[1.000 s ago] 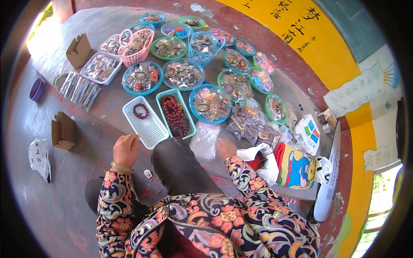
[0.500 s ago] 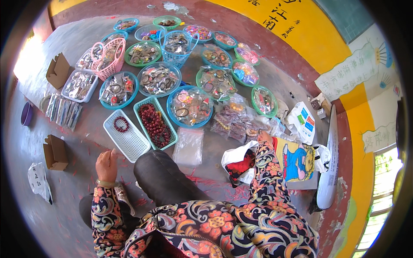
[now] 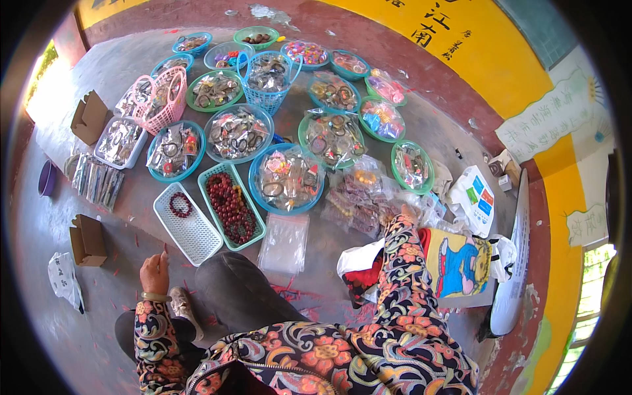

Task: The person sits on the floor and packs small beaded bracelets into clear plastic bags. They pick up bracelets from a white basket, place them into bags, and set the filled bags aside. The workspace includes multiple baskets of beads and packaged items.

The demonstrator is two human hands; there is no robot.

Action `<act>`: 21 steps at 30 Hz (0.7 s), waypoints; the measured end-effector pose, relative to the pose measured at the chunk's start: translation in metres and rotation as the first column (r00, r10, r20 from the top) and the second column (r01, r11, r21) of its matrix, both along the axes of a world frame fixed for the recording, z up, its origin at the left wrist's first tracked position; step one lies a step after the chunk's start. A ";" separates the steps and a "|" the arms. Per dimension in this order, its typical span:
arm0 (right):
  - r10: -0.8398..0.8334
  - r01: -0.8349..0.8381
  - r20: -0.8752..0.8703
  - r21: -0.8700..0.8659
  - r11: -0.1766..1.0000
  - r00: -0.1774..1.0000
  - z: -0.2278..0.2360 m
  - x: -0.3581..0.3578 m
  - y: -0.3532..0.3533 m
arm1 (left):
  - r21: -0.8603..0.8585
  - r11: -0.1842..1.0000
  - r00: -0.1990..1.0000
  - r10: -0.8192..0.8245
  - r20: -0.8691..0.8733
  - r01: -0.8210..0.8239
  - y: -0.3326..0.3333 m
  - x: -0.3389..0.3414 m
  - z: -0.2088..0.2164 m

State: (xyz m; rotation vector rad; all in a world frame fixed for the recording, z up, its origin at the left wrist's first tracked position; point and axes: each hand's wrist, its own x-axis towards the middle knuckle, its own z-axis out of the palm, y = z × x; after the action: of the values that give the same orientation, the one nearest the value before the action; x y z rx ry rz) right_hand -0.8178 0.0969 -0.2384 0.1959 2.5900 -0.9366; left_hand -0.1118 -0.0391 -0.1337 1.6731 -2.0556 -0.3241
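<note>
Right hand (image 3: 409, 212) has gone from beside the clear plastic bags (image 3: 284, 245), near the middle of the frame, to the pile of bagged beads (image 3: 355, 203) right of centre; its fingers are partly hidden, so I cannot tell whether they grip anything. Left hand (image 3: 155, 273), lower left, looks loosely curled, how tightly is unclear. Left of centre, a white basket (image 3: 196, 236) holding a dark red bracelet (image 3: 180, 205) sits beside a green basket (image 3: 250, 239) of red beads (image 3: 230, 204)

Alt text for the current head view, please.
A person's right hand is at a pile of clear plastic bags; the left hand is near a white basket holding a dark-red beaded bracelet. Beside it is a green basket of dark-red beads; round basins of bagged trinkets lie beyond.
</note>
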 end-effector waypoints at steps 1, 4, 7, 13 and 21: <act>0.016 -0.015 -0.028 0.045 0.999 0.999 0.005 -0.006 0.007 | 0.010 1.000 1.000 -0.008 -0.009 0.008 -0.005 -0.005 -0.003; 0.089 -0.079 -0.056 0.167 0.983 0.994 0.003 0.000 0.003 | 0.068 0.997 0.999 0.039 -0.032 -0.037 -0.006 0.001 -0.017; 0.155 -0.129 -0.089 0.243 0.961 0.984 0.000 0.003 0.007 | 0.087 0.996 0.999 0.026 -0.032 -0.023 -0.006 -0.003 -0.024; 0.283 -0.224 -0.220 0.259 0.940 0.933 -0.008 0.005 0.022 | 0.027 0.998 0.997 -0.061 -0.046 0.062 -0.005 -0.018 -0.014; 0.132 -0.336 -0.358 -0.600 0.726 0.924 0.000 0.020 0.045 | -0.031 0.982 0.975 -0.191 -0.117 0.188 -0.001 -0.032 0.014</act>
State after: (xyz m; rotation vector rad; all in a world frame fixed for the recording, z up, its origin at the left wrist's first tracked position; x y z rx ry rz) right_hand -0.7973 0.1420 -0.2380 -0.4964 2.2577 -1.8028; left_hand -0.1441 -0.0402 -0.1196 1.4125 -2.1247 -0.4536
